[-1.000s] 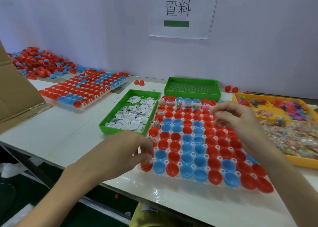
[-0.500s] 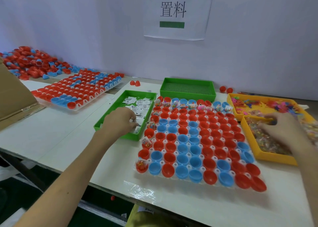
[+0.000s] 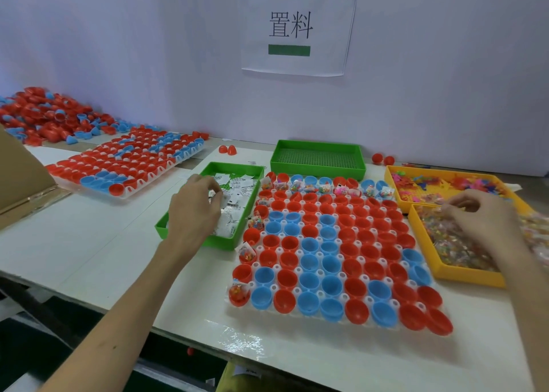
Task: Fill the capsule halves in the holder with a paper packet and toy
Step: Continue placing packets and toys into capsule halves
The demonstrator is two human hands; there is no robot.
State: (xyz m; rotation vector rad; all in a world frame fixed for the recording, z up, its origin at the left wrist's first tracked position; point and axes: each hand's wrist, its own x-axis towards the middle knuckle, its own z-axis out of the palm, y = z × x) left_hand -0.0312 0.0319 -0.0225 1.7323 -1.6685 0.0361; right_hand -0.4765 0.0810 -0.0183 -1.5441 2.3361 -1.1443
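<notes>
A white holder [image 3: 267,313] full of red and blue capsule halves [image 3: 335,258] lies in front of me. Halves in its back row [image 3: 323,188] and left column [image 3: 239,292] hold a packet and toy. My left hand [image 3: 194,207] reaches into the green tray [image 3: 190,237] left of the holder, fingers curled round a paper packet among the white paper packets [image 3: 237,201]. My right hand [image 3: 478,213] is over the yellow tray [image 3: 463,278] on the right, fingertips pinching one of the clear toy bags [image 3: 454,243].
An empty green tray [image 3: 315,171] stands behind the holder. A second yellow tray [image 3: 392,183] holds coloured toys. At left are another filled holder [image 3: 127,165], a pile of loose halves [image 3: 44,115] and a cardboard box [image 3: 20,177]. Stray red halves [image 3: 227,149] lie near the wall.
Both hands left the holder: the left went to the paper-packet tray and reached further back in it, the right went out to the toy-bag tray.
</notes>
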